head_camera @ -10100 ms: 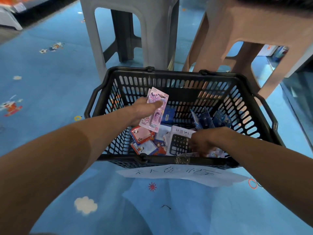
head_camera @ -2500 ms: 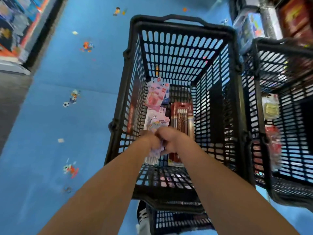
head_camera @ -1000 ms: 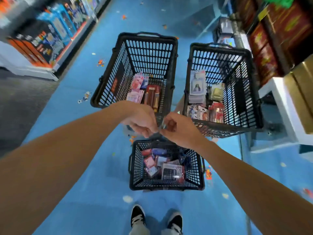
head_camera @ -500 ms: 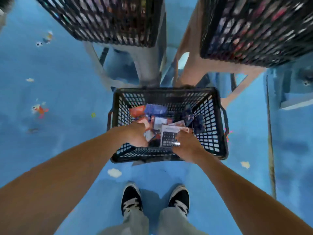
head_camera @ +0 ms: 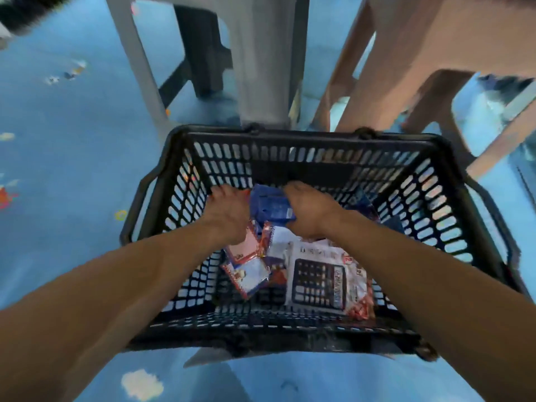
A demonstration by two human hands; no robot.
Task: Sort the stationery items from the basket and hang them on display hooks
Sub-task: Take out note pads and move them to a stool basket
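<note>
The floor (head_camera: 72, 169) is blue with little cartoon pictures on it. A grey stool (head_camera: 261, 68) and a pinkish stool (head_camera: 406, 68) stand at the top of the frame. In the middle sits the black basket (head_camera: 290, 135), with packs piled at its bottom.

Both hands reach in at the far side. The right hand (head_camera: 309, 210) curls its fingers (head_camera: 293, 189) on the right edge of a blue pack (head_camera: 271, 206). The left hand (head_camera: 229, 216) bends down just left of that pack. Its fingertips are hidden, so I cannot tell if it holds anything.

The blue pack looks light and thin, with slippery plastic wrap, and it may bend. I would pinch it by a stiff edge. The calculator pack (head_camera: 319, 281), lower right of the pile, looks heavier and stiffer.
</note>
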